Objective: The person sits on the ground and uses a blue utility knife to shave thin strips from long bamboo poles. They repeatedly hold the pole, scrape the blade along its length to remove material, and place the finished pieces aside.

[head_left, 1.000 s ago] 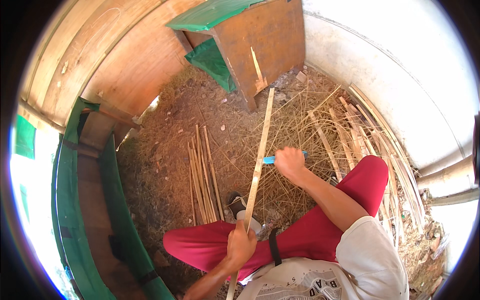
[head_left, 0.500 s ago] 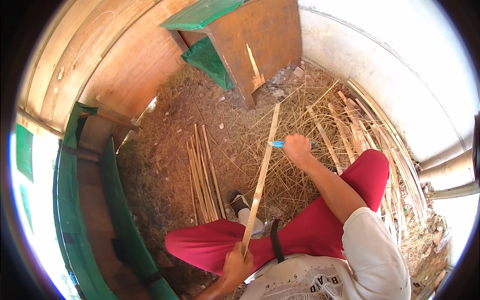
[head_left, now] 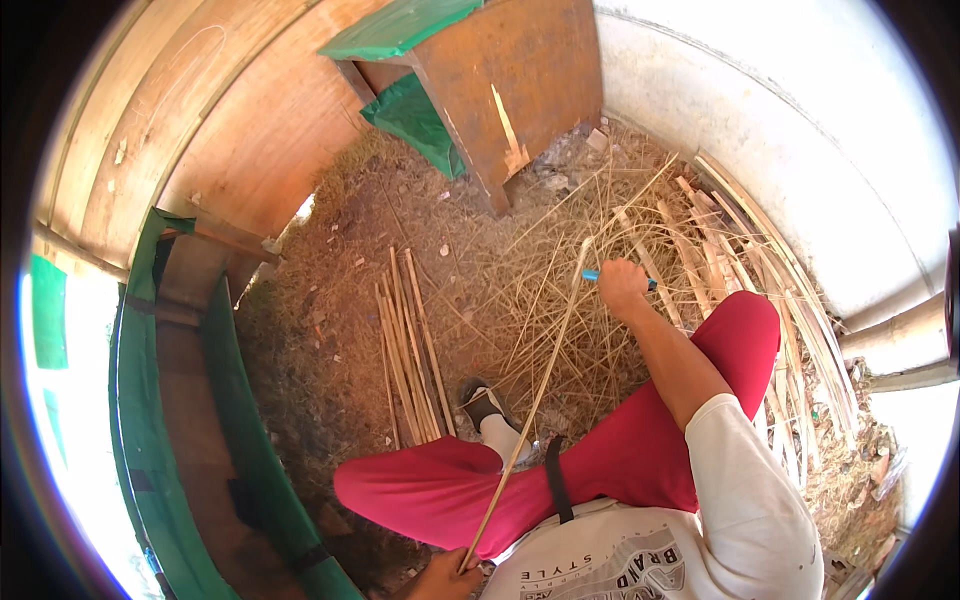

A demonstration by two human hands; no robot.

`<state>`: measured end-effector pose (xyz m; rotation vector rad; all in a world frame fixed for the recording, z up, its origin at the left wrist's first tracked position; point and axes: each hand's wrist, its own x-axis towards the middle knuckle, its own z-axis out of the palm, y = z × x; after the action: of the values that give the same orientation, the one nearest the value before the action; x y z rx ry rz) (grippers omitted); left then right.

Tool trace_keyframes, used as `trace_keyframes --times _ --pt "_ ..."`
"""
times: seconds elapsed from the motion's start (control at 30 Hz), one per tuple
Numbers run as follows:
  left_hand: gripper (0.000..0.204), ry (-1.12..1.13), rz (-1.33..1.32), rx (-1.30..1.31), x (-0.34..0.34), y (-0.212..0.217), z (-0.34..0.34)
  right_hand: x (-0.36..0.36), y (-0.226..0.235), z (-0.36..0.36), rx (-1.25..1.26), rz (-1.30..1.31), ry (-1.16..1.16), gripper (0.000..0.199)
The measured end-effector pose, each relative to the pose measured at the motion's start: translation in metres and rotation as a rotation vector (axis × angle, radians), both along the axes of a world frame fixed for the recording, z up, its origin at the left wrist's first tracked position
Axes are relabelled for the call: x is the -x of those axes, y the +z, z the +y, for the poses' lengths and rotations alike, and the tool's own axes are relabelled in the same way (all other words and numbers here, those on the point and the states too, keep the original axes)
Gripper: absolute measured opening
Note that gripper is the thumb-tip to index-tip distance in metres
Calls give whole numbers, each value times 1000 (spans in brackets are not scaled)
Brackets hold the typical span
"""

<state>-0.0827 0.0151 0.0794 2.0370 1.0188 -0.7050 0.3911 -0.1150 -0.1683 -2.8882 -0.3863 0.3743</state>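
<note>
My left hand (head_left: 446,578), low in the picture, is closed around the lower end of a long, pale bamboo strip (head_left: 547,375). The strip slants up and away across my lap, its narrow edge facing up. Near its far end, my right hand (head_left: 622,284) is wrapped round a slim blue cutter knife (head_left: 591,275). The knife's front end points at the strip; its blade is too small to make out, and I cannot tell whether it touches.
Several cut strips (head_left: 408,345) lie side by side on the dirt floor, left of my foot. Thin shavings (head_left: 545,330) spread under my right hand. Longer slats (head_left: 715,250) are piled along the pale wall. A wooden cabinet (head_left: 520,80) stands ahead, a green-edged frame (head_left: 215,360) at left.
The strip has turned from its broad face to its narrow edge. My left hand has dropped lower and nearer me. My right hand with the knife has shifted slightly right.
</note>
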Motion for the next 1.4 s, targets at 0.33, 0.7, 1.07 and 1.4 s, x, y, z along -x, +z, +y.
trace_keyframes --times 0.33,0.7,1.07,1.4 --pt "21 260 -19 346 15 8 30 -1 -13 -5 73 116 62 20" --pt "34 492 -208 1163 -88 -56 55 59 116 25 402 346 638 21" --pt "39 427 -164 1075 -133 -80 40 72 137 20 -233 145 434 15" --pt "22 -17 -426 182 -135 -110 26 88 141 24 -259 -3 493 10"
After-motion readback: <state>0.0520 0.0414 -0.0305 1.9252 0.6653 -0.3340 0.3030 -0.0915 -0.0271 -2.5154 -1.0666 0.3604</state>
